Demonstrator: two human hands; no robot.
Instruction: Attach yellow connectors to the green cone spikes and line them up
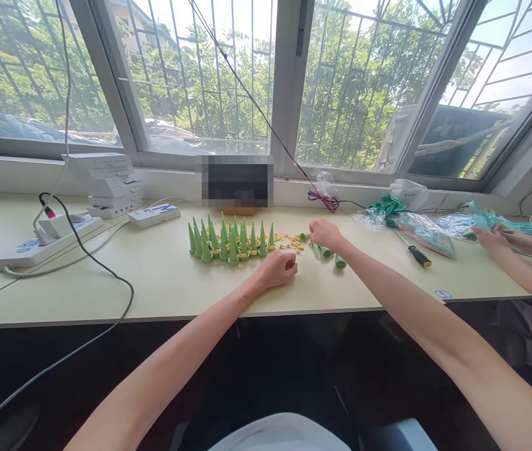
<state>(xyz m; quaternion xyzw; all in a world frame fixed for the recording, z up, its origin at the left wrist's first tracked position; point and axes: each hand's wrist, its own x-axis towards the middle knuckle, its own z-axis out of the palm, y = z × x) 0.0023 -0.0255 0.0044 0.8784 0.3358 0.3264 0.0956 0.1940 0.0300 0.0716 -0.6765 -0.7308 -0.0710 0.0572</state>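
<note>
My left hand [279, 269] rests on the table just right of the standing cones, its fingers curled; what they hold, if anything, is hidden. Rows of pointed green cones [232, 247] stand upright, with small yellow pieces low among them. Between my hands lies a loose heap of small yellow pieces [294, 243]. My right hand [326, 233] is closed over the far side of that heap, fingertips turned away from view. Close to its fingers is a green cone end [304, 237]. Below it, several green cones [339, 262] lie on their sides.
On the left are a power strip [44, 241] with cables, stacked white boxes [106, 181] and a single box [153, 215]. A blurred dark screen [235, 181] stands behind the cones. A screwdriver [419, 256] and bagged items [428, 233] lie right, near another person's hands [495, 241].
</note>
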